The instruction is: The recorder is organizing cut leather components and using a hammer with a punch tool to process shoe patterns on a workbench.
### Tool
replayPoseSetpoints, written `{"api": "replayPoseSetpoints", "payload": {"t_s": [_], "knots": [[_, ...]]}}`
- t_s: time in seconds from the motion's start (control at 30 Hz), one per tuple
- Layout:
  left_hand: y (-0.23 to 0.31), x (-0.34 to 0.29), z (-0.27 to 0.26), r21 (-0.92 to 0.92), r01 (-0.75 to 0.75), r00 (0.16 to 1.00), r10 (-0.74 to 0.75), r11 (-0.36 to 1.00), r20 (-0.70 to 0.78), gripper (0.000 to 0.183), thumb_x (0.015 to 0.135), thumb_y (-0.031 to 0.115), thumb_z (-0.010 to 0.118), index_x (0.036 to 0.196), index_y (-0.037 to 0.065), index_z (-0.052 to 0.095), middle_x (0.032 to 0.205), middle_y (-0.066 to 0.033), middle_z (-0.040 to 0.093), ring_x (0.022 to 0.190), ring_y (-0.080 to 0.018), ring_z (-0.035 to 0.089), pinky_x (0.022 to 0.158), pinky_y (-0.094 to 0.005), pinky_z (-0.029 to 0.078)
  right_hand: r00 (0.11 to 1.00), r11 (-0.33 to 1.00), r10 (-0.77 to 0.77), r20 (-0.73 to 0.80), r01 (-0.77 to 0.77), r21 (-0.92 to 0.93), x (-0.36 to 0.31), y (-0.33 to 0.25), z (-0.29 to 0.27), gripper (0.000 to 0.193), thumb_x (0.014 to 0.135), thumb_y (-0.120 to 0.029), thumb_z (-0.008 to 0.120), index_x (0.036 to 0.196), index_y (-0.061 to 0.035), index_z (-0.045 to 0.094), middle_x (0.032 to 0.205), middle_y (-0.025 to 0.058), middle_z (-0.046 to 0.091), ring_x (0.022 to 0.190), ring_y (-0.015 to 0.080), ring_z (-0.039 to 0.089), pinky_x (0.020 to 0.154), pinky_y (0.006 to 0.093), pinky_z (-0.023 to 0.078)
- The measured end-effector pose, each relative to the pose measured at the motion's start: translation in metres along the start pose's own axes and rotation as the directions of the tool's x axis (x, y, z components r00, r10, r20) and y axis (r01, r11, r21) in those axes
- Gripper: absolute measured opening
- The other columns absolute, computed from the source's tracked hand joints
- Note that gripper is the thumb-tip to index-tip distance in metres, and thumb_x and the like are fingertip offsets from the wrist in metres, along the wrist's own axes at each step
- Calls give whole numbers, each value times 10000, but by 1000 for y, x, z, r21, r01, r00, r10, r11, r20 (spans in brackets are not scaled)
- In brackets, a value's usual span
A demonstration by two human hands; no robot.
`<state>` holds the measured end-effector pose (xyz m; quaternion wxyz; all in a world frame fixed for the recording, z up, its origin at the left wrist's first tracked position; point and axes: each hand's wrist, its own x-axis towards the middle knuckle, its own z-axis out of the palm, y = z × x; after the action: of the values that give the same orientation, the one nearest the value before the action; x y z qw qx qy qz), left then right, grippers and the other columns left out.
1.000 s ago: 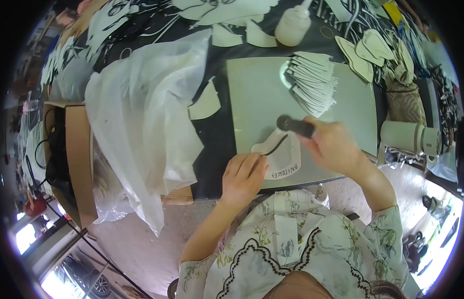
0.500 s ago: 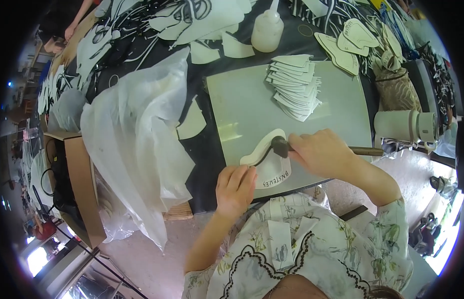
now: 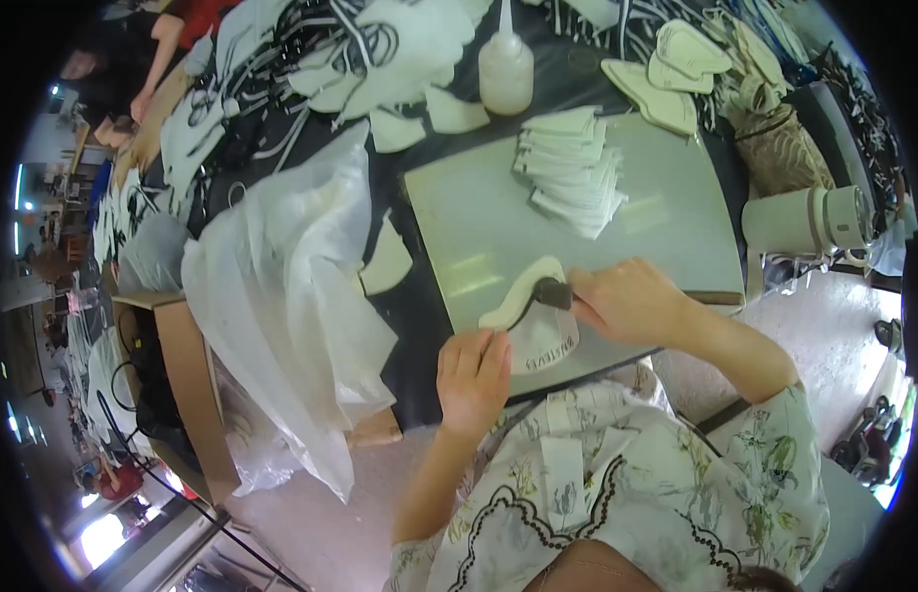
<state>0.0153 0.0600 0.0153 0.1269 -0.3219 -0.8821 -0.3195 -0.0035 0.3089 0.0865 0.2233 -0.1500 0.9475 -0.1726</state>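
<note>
In my right hand point(image 3: 626, 298) is a hammer point(image 3: 552, 293). Its dark head rests on or just above the edge of a pale curved piece point(image 3: 523, 291), and its wooden handle runs out to the right behind my wrist. A thin dark strip follows that piece's inner curve. Under it lies a white template-like piece point(image 3: 546, 350) with handwriting on it. My left hand point(image 3: 474, 380) has its fingers closed on the lower left end of the curved piece; the fingertips hide the grip. Both pieces lie near the front edge of a grey-green board point(image 3: 469, 207).
A fanned stack of white cut pieces point(image 3: 572, 168) sits on the board. Behind stands a squeeze bottle point(image 3: 506, 74). Crumpled plastic sheeting point(image 3: 291, 296) and a cardboard box point(image 3: 192, 385) are at left, a pale flask point(image 3: 804, 219) at right. Another person's arm point(image 3: 158, 59) shows at far left.
The whole view has shifted slightly, bringing more of the other person into it. The hammer head has moved slightly along the curved piece's edge; both hands keep their holds.
</note>
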Motion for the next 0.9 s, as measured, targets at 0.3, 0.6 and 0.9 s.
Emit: {"api": "replayPoseSetpoints", "payload": {"t_s": [0.3, 0.6, 0.9], "knots": [[40, 44, 22, 15, 221, 948, -218, 975, 232, 264, 876, 280, 696, 777, 93, 539, 640, -48, 566, 527, -219, 582, 467, -341, 452, 928, 584, 339, -158, -76, 808, -7, 5, 3, 281, 1018, -224, 513, 1163, -9, 623, 663, 96, 527, 609, 183, 441, 583, 341, 414], [44, 54, 38, 303, 111, 924, -211, 946, 319, 268, 905, 295, 628, 765, 84, 542, 602, -65, 600, 487, -235, 620, 436, -350, 464, 955, 485, 294, -39, -114, 867, 0, 4, 17, 310, 1037, -239, 476, 1151, 22, 600, 645, 57, 532, 565, 125, 470, 547, 306, 424], [37, 71, 20, 129, 175, 818, -217, 976, 533, 228, 877, 234, 625, 777, 31, 600, 606, -115, 632, 531, -292, 650, 496, -397, 502, 938, 244, 333, 98, -186, 952, 16, 2, 28, 340, 1055, -298, 424, 900, -4, 499, 664, 41, 597, 529, 119, 600, 438, 246, 444]]}}
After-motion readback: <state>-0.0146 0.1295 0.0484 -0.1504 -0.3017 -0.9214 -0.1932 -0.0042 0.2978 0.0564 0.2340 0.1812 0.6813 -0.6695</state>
